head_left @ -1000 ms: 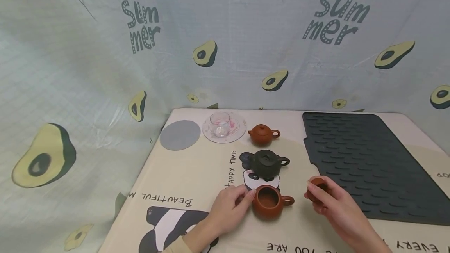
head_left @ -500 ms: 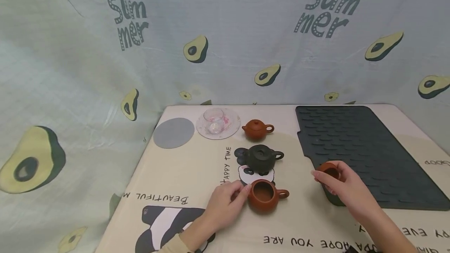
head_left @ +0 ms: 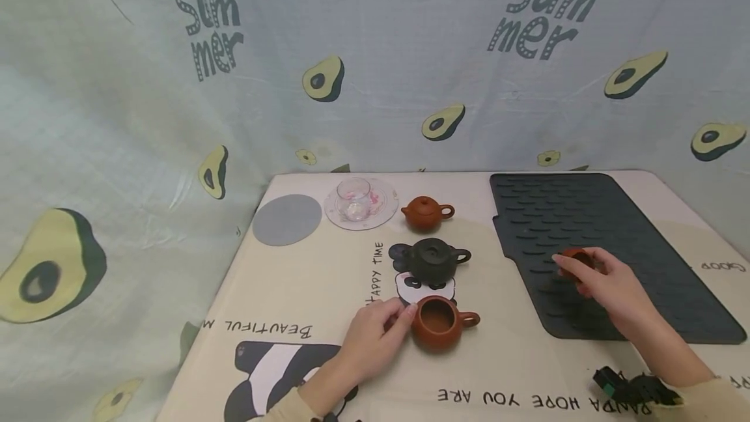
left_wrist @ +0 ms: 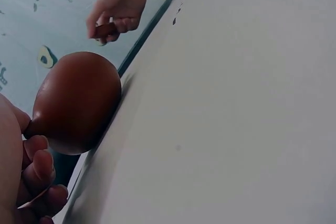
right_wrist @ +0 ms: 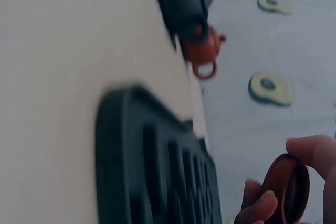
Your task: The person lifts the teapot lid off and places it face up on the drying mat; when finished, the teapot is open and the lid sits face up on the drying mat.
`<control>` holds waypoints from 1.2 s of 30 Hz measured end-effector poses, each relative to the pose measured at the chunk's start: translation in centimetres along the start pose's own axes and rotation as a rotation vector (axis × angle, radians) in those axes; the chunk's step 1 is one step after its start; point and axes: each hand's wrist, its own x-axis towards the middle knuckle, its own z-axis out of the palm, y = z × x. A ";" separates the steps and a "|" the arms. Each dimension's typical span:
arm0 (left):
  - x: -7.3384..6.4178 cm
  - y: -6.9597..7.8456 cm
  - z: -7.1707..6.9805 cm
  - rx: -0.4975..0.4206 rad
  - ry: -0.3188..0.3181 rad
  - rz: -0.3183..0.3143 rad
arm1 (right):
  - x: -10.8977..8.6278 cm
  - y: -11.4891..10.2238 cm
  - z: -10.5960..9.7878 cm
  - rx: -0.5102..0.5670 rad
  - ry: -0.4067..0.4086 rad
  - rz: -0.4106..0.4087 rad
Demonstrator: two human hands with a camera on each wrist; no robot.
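A lidless reddish-brown teapot (head_left: pixel 437 325) stands upright on the table. My left hand (head_left: pixel 375 338) pinches its short spout (left_wrist: pixel 32 127), which the fingers partly cover. Over the black ridged mat, my right hand (head_left: pixel 615 286) holds the round reddish-brown teapot lid (right_wrist: pixel 287 188) by its edge between thumb and fingers. The lid is turned so its hollow underside shows. Behind the lidless pot sit a black teapot (head_left: pixel 432 262) and a smaller reddish-brown teapot (head_left: pixel 426 215), both with lids on.
The black mat (head_left: pixel 539 233) covers the table's right side. A clear glass cup (head_left: pixel 354 197) stands on a flowered plate (head_left: pixel 387 212) at the back left. Beside it lies a grey round mat (head_left: pixel 287 220). A printed curtain (head_left: pixel 375 44) hangs behind the table.
My right hand has carried the lid right and away from me, from beside the black mat to above it. The left hand has stayed at the teapot's spout. The head view has shifted slightly.
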 end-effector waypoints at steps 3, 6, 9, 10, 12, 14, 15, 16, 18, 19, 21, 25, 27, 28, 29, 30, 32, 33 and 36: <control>0.1 0.0 -0.2 0.017 0.017 0.017 | 1.7 1.1 -1.4 -0.037 0.049 -0.014; 0.2 -0.1 -0.4 0.036 0.026 0.026 | 3.4 2.4 -2.9 -0.085 0.111 -0.024; 0.3 -0.2 -0.3 0.052 0.027 0.033 | 5.0 3.9 -4.8 -0.143 0.165 0.007; 0.4 -0.2 -0.3 0.057 0.027 0.037 | 5.4 4.3 -5.4 -0.151 0.179 0.026; 0.4 -0.2 -0.1 0.061 0.022 0.040 | 6.2 5.0 -6.6 -0.164 0.202 0.069; 0.3 -0.2 0.0 0.062 0.017 0.043 | 6.8 5.5 -7.6 -0.166 0.224 0.113; 0.3 -0.2 0.0 0.062 0.015 0.045 | 7.0 5.6 -8.1 -0.167 0.240 0.126; 0.3 -0.2 0.1 0.064 0.014 0.046 | 7.3 5.8 -8.5 -0.166 0.256 0.141; 0.2 -0.2 0.2 0.066 0.011 0.052 | 7.6 5.9 -9.0 -0.181 0.299 0.165; 0.1 -0.2 0.2 0.066 0.008 0.053 | 7.8 5.9 -9.2 -0.181 0.318 0.182; 0.1 -0.2 0.2 0.066 -0.002 0.055 | 8.1 5.9 -9.5 -0.182 0.354 0.213; 0.1 -0.2 0.0 0.060 -0.022 0.051 | 8.4 5.6 -9.8 -0.146 0.379 0.268; 0.1 -0.2 -0.2 0.058 -0.022 0.050 | 8.5 5.5 -9.9 -0.150 0.379 0.271; 0.1 -0.2 -0.2 0.057 -0.021 0.050 | 8.6 5.5 -9.8 -0.160 0.374 0.273; 0.1 -0.3 -0.3 0.054 -0.022 0.050 | 8.7 5.5 -9.8 -0.171 0.370 0.281; 0.0 -0.3 -0.3 0.050 -0.024 0.050 | 8.7 5.4 -9.8 -0.186 0.371 0.293; 0.1 -0.3 -0.3 0.041 -0.032 0.052 | 8.8 5.6 -9.7 -0.216 0.379 0.317; 0.1 -0.3 -0.3 0.036 -0.037 0.053 | 8.8 5.7 -9.7 -0.240 0.381 0.331; 0.1 -0.4 0.0 0.015 -0.057 0.056 | 8.8 6.2 -9.8 -0.329 0.400 0.352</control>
